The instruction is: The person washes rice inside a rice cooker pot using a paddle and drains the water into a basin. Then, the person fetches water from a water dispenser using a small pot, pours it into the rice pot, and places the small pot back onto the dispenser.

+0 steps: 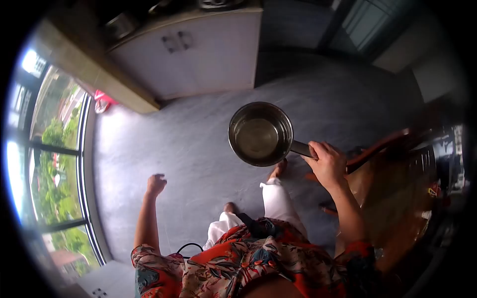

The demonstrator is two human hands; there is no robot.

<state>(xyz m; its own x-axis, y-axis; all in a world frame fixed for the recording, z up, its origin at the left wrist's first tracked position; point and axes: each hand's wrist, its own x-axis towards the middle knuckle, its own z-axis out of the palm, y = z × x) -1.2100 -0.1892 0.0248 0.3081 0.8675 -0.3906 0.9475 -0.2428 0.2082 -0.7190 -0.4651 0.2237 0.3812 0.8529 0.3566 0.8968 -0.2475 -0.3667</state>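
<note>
A metal saucepan (pixel 261 134) hangs over the floor in front of my body, its open top facing up. My right hand (pixel 325 161) is wrapped round the far part of its handle (pixel 301 148). The pan's inside looks shiny, with a paler round area at the bottom; whether liquid lies in it I cannot tell. Out to the left, away from the pan, my left hand (pixel 156 184) hangs in the air with its fingers curled and nothing visible in them.
Ahead stands a white cabinet (pixel 208 54) with dark handles and a countertop. Tall windows (pixel 54 164) line the left, with a red and white bag (pixel 103 101) near them. On the right are a wooden table (pixel 392 198) and a reddish-brown chair part (pixel 382 146). Grey floor (pixel 174 134) lies between.
</note>
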